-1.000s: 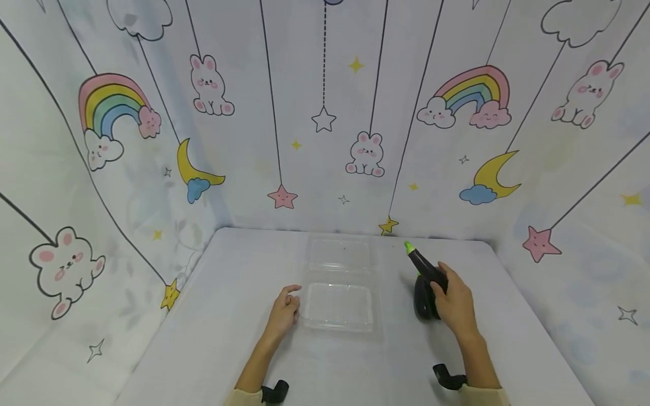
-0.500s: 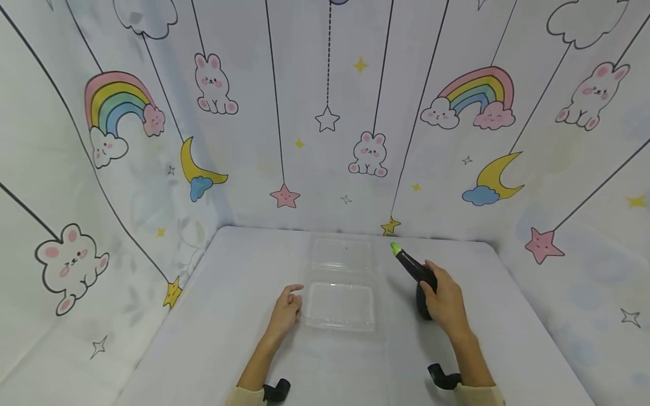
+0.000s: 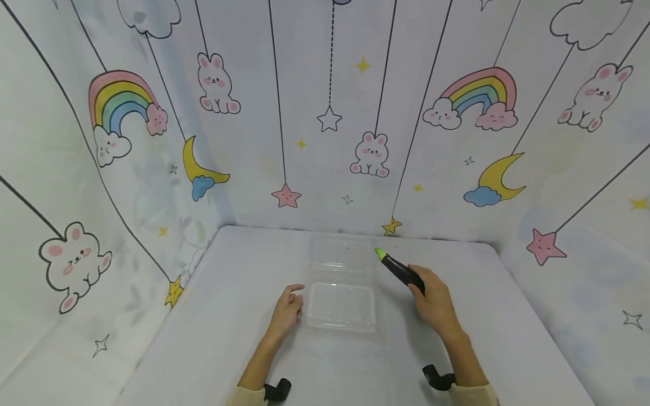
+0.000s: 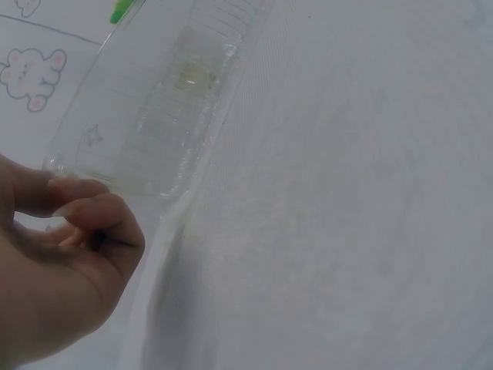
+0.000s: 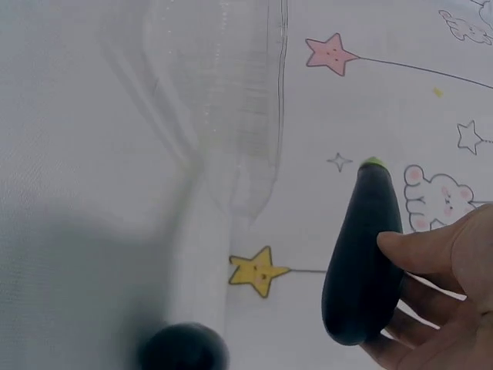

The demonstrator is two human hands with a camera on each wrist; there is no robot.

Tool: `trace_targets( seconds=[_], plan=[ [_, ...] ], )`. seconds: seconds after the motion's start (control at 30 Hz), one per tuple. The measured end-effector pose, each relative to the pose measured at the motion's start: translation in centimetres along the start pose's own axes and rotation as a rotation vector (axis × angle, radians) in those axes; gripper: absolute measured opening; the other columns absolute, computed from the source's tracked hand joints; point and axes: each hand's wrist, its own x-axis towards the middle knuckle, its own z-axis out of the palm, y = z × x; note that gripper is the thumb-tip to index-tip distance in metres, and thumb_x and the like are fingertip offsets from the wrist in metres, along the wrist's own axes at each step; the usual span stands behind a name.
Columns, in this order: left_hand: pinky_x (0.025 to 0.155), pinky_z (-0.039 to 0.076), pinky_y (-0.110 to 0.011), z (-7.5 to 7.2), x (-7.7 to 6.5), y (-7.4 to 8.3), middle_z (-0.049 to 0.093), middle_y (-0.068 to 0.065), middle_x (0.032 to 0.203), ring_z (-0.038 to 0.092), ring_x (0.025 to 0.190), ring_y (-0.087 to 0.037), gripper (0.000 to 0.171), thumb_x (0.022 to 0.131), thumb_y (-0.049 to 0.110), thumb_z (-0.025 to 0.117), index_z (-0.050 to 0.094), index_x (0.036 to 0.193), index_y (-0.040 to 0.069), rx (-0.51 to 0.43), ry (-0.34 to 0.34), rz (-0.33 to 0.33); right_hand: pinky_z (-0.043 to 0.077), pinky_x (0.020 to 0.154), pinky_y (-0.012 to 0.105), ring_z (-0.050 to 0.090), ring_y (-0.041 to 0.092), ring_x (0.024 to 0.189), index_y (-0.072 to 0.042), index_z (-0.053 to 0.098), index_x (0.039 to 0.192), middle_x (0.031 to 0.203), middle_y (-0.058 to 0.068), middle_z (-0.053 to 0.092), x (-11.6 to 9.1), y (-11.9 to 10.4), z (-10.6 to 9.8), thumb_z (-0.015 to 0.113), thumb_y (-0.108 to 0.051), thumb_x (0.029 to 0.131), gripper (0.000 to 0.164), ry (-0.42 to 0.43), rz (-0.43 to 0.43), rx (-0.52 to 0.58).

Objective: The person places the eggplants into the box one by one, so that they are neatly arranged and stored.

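My right hand (image 3: 434, 299) grips a dark eggplant (image 3: 402, 273) with a green stem end, held above the table right of the clear plastic container (image 3: 374, 310). In the right wrist view the thumb lies along one side of the eggplant (image 5: 362, 262) and the fingers are behind it. The container is a hinged box with its lid (image 3: 342, 241) folded back. At its left edge my left hand (image 3: 286, 310) has its fingers curled, pinching at the rim, with the index finger reaching over it. A second dark rounded thing (image 5: 185, 351) shows blurred at the bottom of the right wrist view.
The white table (image 3: 244, 265) runs back to a pale fabric wall (image 3: 254, 113) printed with rabbits, stars, moons and rainbows. Black camera mounts (image 3: 439, 376) sit at both wrists.
My right hand has moved left with the eggplant, whose green end now reaches near the container's right side. The second dark thing beneath is now covered by the hand in the head view.
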Motion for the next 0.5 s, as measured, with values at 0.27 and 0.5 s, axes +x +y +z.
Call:
trace_targets(
  seconds=[0.27, 0.5],
  plan=[
    [0.051, 0.033, -0.019, 0.1, -0.4, 1.1, 0.045, -0.007, 0.079, 0.039, 0.062, -0.014, 0.038, 0.11, 0.0, 0.04, 0.041, 0.147, -0.009, -0.004, -0.011, -0.011, 0.049, 0.102, 0.057, 0.058, 0.039, 0.129, -0.006, 0.059, 0.144, 0.141, 0.017, 0.061, 0.4, -0.8, 1.0, 0.074, -0.003, 0.096, 0.05, -0.056, -0.048, -0.005],
    [0.051, 0.035, -0.02, -0.1, -0.1, 0.2, 0.045, -0.002, 0.075, 0.04, 0.058, -0.011, 0.037, 0.112, 0.006, 0.043, 0.043, 0.147, -0.006, 0.02, -0.004, 0.03, 0.05, 0.102, 0.056, 0.058, 0.037, 0.131, -0.008, 0.059, 0.145, 0.142, 0.015, 0.061, 0.3, -1.3, 1.7, 0.074, -0.006, 0.097, 0.05, -0.101, -0.076, 0.024]
  ],
)
